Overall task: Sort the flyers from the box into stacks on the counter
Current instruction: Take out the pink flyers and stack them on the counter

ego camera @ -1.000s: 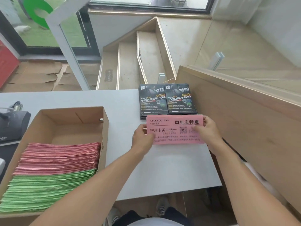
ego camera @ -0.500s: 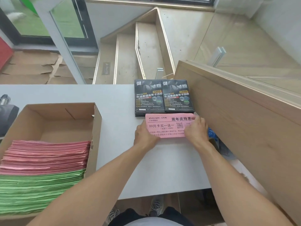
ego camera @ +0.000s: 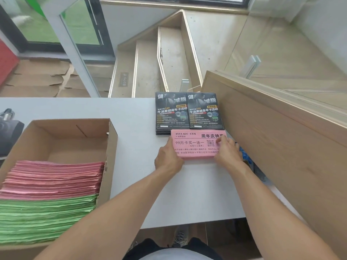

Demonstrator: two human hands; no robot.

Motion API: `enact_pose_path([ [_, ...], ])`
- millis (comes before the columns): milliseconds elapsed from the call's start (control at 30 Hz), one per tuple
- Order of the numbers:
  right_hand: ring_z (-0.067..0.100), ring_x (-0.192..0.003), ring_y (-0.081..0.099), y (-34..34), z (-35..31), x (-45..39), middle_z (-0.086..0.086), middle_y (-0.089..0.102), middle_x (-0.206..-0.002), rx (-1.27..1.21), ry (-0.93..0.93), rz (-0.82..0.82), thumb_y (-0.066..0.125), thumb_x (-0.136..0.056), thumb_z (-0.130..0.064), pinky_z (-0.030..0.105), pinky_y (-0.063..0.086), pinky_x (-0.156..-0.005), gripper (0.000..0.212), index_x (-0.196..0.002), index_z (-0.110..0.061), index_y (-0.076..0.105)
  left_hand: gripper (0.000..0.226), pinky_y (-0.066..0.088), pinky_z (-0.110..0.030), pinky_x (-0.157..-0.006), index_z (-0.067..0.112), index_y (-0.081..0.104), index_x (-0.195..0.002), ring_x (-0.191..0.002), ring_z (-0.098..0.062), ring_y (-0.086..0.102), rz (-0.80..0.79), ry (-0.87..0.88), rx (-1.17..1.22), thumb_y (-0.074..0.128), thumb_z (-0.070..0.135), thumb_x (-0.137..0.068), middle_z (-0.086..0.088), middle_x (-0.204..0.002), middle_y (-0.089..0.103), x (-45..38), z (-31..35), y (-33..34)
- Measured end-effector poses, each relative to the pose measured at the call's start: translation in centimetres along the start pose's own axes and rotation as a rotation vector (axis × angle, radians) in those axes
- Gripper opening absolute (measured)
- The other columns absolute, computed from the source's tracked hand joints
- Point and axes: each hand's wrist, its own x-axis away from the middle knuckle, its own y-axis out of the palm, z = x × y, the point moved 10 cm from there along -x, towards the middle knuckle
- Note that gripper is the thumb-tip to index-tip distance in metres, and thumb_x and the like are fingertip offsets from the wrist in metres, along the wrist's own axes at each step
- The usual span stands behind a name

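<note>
A pink flyer stack (ego camera: 195, 144) lies flat on the white counter (ego camera: 135, 139), just in front of two side-by-side stacks of black flyers (ego camera: 188, 112). My left hand (ego camera: 167, 160) grips the pink stack's left edge. My right hand (ego camera: 226, 150) rests on its right end, fingers pressed on top. At the left stands an open cardboard box (ego camera: 110, 147) holding pink flyers (ego camera: 54, 179) behind green flyers (ego camera: 47, 218).
A slanted wooden panel (ego camera: 277, 143) rises along the counter's right side, close to my right hand. A black device (ego camera: 9, 130) sits behind the box at the far left. Stairs (ego camera: 150, 62) descend beyond the counter's far edge.
The pink stack came down from a slightly raised hold onto the counter in front of the black flyers. My right hand slid inward over its right end.
</note>
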Motion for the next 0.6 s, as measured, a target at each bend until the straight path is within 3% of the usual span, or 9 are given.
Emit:
enact_pose_path([
  [100, 0.033, -0.140, 0.030, -2.2, -3.4, 1.0, 0.010, 0.036, -0.150, 0.031, -0.108, 0.123, 0.062, -0.084, -0.006, 0.048, 0.033, -0.113, 0.062, -0.142, -0.021, 0.044, 0.098, 0.048, -0.038, -0.101, 0.032, 0.017, -0.158, -0.136, -0.020, 0.047, -0.044, 0.039, 0.077, 0.077, 0.024, -0.082, 0.008, -0.154, 0.043, 1.2, 0.1, -1.6],
  [167, 0.028, -0.137, 0.035, -3.9, -8.4, 2.4, 0.006, 0.043, -0.148, -0.076, -0.249, 0.214, 0.060, -0.083, -0.001, 0.042, 0.035, -0.111, 0.062, -0.142, -0.020, 0.049, 0.090, 0.038, -0.038, -0.114, 0.028, 0.019, -0.159, -0.145, -0.014, 0.037, 0.074, 0.123, 0.214, 0.073, 0.025, -0.088, 0.009, -0.160, 0.035, 2.4, 0.2, -5.3],
  [267, 0.021, -0.130, 0.047, -4.5, -17.5, 6.0, 0.001, 0.060, -0.132, -0.288, -0.522, 0.254, 0.064, -0.090, -0.009, 0.037, 0.038, -0.108, 0.041, -0.128, -0.023, 0.062, 0.070, 0.036, -0.038, -0.117, 0.027, 0.034, -0.153, -0.139, -0.006, 0.041, 0.311, 0.223, 0.392, 0.066, 0.017, -0.092, 0.012, -0.153, 0.043, 4.4, -2.2, -12.6],
  [367, 0.013, -0.119, 0.053, -1.3, -25.7, 10.6, -0.009, 0.066, -0.120, -0.377, -0.759, 0.138, 0.068, -0.093, -0.025, 0.032, 0.043, -0.100, 0.024, -0.117, -0.028, 0.068, 0.057, 0.035, -0.034, -0.117, 0.026, 0.042, -0.148, -0.136, -0.006, 0.043, 0.517, 0.188, 0.391, 0.061, 0.016, -0.095, 0.010, -0.147, 0.049, 6.4, -7.2, -20.2],
  [433, 0.010, -0.115, 0.054, 1.9, -30.3, 13.7, -0.011, 0.067, -0.117, -0.336, -0.887, 0.011, 0.066, -0.096, -0.030, 0.028, 0.043, -0.100, 0.023, -0.118, -0.029, 0.069, 0.050, 0.034, -0.033, -0.116, 0.024, 0.045, -0.146, -0.137, -0.011, 0.041, 0.604, 0.136, 0.261, 0.056, 0.017, -0.098, 0.007, -0.145, 0.051, 7.7, -10.9, -24.3],
  [500, 0.011, -0.120, 0.055, 5.1, -34.1, 16.3, -0.009, 0.067, -0.124, -0.233, -0.986, -0.110, 0.060, -0.098, -0.028, 0.029, 0.043, -0.104, 0.029, -0.126, -0.026, 0.068, 0.043, 0.032, -0.035, -0.117, 0.021, 0.049, -0.143, -0.141, -0.014, 0.038, 0.620, 0.099, 0.076, 0.053, 0.019, -0.101, 0.003, -0.145, 0.052, 8.3, -14.3, -26.9],
  [600, 0.017, -0.121, 0.060, 9.0, -37.4, 18.0, -0.004, 0.067, -0.131, -0.067, -0.984, -0.262, 0.053, -0.103, -0.034, 0.033, 0.046, -0.103, 0.034, -0.132, -0.022, 0.066, 0.040, 0.019, -0.041, -0.125, 0.019, 0.053, -0.142, -0.149, -0.017, 0.029, 0.546, 0.081, -0.201, 0.049, 0.027, -0.103, -0.001, -0.150, 0.050, 8.0, -18.5, -28.1],
])
